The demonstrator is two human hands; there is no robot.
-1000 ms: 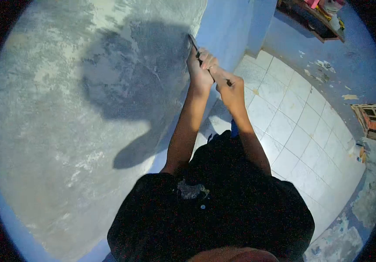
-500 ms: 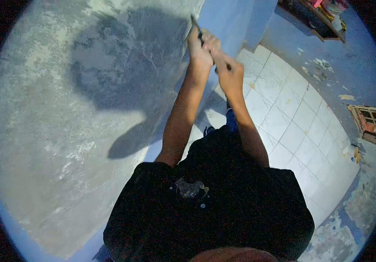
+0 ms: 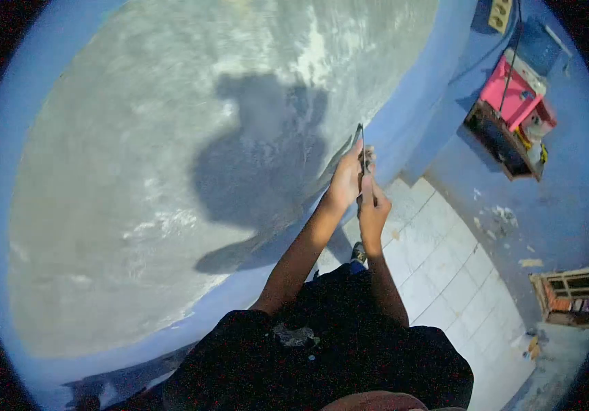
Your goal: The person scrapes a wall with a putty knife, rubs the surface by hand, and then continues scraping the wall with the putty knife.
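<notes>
A thin, dark flat tool point(image 3: 362, 152), seen nearly edge-on, points up beside the grey patch of wall point(image 3: 116, 171). My left hand point(image 3: 346, 181) is closed on its upper part, with the thumb along one face and fingertips showing beyond the edge. Lower down, my right hand point(image 3: 374, 209) is wrapped around the tool's lower end, close against the left hand. The tool's tip is near the border between grey plaster and blue paint; whether it touches the wall I cannot tell.
White floor tiles point(image 3: 448, 264) lie below right. On the blue wall hangs a wooden shelf point(image 3: 496, 139) with a pink basket point(image 3: 510, 92); a socket strip point(image 3: 500, 15) is above. A wooden-framed opening point(image 3: 575, 279) is at far right. My shoe point(image 3: 359, 252) shows below my hands.
The view has shifted, bringing the pink basket into sight. My hands and the tool appear lower and further right in the picture, both hands still holding the tool.
</notes>
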